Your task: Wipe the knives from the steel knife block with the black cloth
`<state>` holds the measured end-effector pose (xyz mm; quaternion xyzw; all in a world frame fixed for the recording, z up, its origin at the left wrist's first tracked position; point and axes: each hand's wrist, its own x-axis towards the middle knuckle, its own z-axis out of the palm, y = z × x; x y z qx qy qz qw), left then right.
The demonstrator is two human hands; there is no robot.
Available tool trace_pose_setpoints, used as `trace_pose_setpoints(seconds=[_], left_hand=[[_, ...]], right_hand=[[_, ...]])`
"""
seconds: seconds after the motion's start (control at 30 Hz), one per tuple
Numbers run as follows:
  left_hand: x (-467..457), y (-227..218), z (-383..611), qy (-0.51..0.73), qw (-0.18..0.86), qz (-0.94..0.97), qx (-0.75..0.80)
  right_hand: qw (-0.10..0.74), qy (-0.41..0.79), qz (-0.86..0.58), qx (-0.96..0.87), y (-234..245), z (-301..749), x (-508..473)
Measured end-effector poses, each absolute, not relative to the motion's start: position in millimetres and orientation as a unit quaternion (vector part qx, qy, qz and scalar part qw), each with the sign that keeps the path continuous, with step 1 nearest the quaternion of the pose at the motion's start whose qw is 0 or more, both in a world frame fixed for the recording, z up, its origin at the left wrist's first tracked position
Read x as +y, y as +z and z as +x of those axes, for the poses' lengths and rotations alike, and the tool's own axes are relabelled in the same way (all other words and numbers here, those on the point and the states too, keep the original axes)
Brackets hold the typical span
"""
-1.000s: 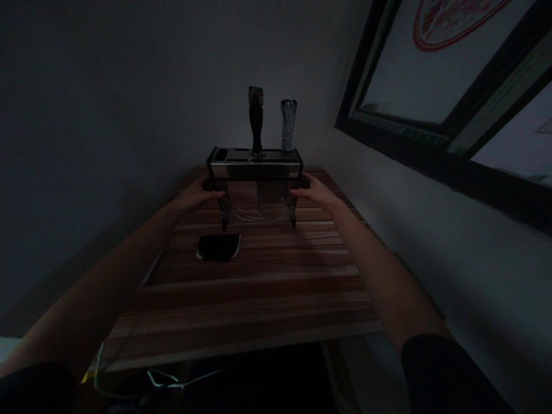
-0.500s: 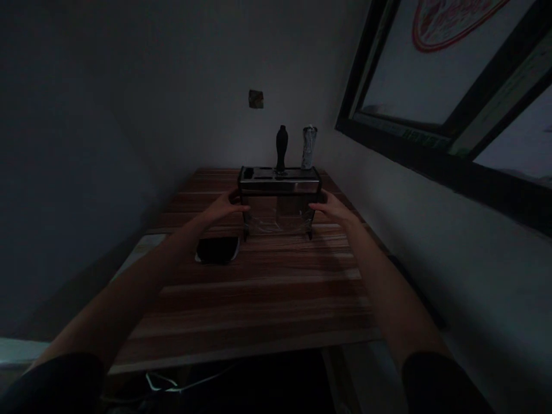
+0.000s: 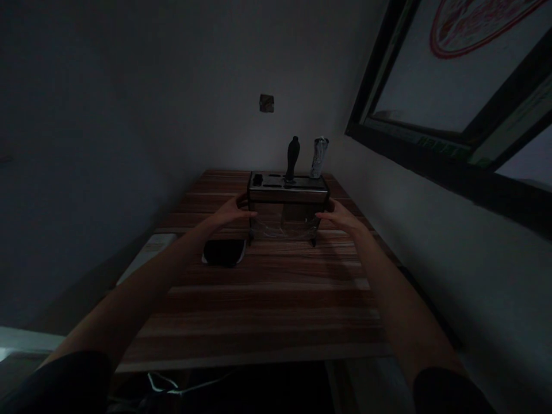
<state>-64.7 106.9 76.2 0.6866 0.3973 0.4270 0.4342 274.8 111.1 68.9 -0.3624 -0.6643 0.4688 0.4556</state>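
Observation:
A knife block (image 3: 287, 195) with a metal top, clear front and dark legs stands on the wooden table (image 3: 267, 299). My left hand (image 3: 233, 210) grips its left end and my right hand (image 3: 336, 214) grips its right end, fingers curled round the sides. A black-handled knife (image 3: 292, 158) and a silvery-handled one (image 3: 319, 156) stick up from the slots at the block's right. The room is very dim.
A dark flat phone-like object (image 3: 224, 252) lies on the table just left of the block. The table fits into a corner, walls behind and right. A dark-framed window (image 3: 452, 115) slopes along the right wall. Pale cables (image 3: 172, 385) hang below the near edge.
Both hands have carried the block from a raised, nearer spot away toward the back right of the table and down; its legs now appear to rest on the wood.

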Motion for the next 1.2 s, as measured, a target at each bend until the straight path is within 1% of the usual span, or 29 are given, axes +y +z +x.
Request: trace_pose_setpoints(seconds=[0.17,0.37,0.53,0.63,0.8,0.9,1.03,1.1,1.2], left_hand=[[106.2,74.1,-66.0,0.422,0.431,0.694,0.395],[101.3,74.4,-66.3,0.416,0.401,0.712,0.399],[94.9,71.8,-67.9,0.409,0.413,0.723,0.375],[87.5,66.1,-78.4,0.385,0.409,0.738,0.374],[65.4,56.0,-111.6,0.353,0.301,0.760,0.455],[54.7,47.6,-132.5,0.310,0.235,0.775,0.498],[46.4,34.3,-149.8,0.266,0.169,0.789,0.527],[42.4,28.6,-153.9,0.243,0.148,0.794,0.537],[35.2,21.8,-157.9,0.227,0.134,0.789,0.555]], right_hand=[[0.448,0.480,-0.369,-0.658,67.8,275.7,112.4],[0.433,0.496,-0.379,-0.651,67.0,275.3,106.8],[0.443,0.487,-0.384,-0.647,69.7,270.8,93.0],[0.451,0.455,-0.386,-0.663,71.7,273.5,75.2],[0.438,0.333,-0.487,-0.678,72.2,276.2,27.0],[0.367,0.349,-0.475,-0.720,69.1,253.1,1.6],[0.271,0.357,-0.412,-0.793,59.8,189.3,-14.9],[0.240,0.307,-0.382,-0.838,54.8,153.5,-17.0],[0.227,0.193,-0.329,-0.896,48.6,106.1,-14.0]])
